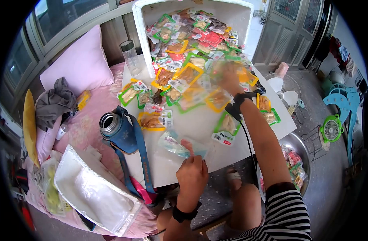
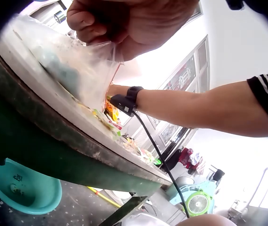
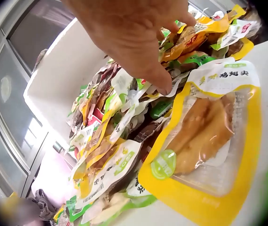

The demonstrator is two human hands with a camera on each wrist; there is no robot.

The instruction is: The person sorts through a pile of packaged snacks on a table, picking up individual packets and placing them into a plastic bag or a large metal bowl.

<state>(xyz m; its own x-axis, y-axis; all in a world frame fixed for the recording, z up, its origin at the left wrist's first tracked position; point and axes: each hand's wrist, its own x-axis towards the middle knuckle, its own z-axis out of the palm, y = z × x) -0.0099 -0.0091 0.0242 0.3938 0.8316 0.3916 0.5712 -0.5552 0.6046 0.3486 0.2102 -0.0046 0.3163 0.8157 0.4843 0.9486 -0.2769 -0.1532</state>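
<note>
My left hand pinches the edge of a clear plastic bag, which lies over the table's near side; in the left wrist view the bag hangs crumpled below the curled fingers. Blurred in the head view, my right hand reaches over a heap of sealed snack packets that spills from a white foam box. In the right wrist view, the right hand has its fingers spread and its thumb down at the packets. A yellow-edged packet of brown meat lies closest below it.
A blue bottle with a strap stands at the table's left, and a clear tumbler behind it. A foam lid or tray rests on the pink bed. At lower right, a metal basin contains packets. A cable trails from the right wrist.
</note>
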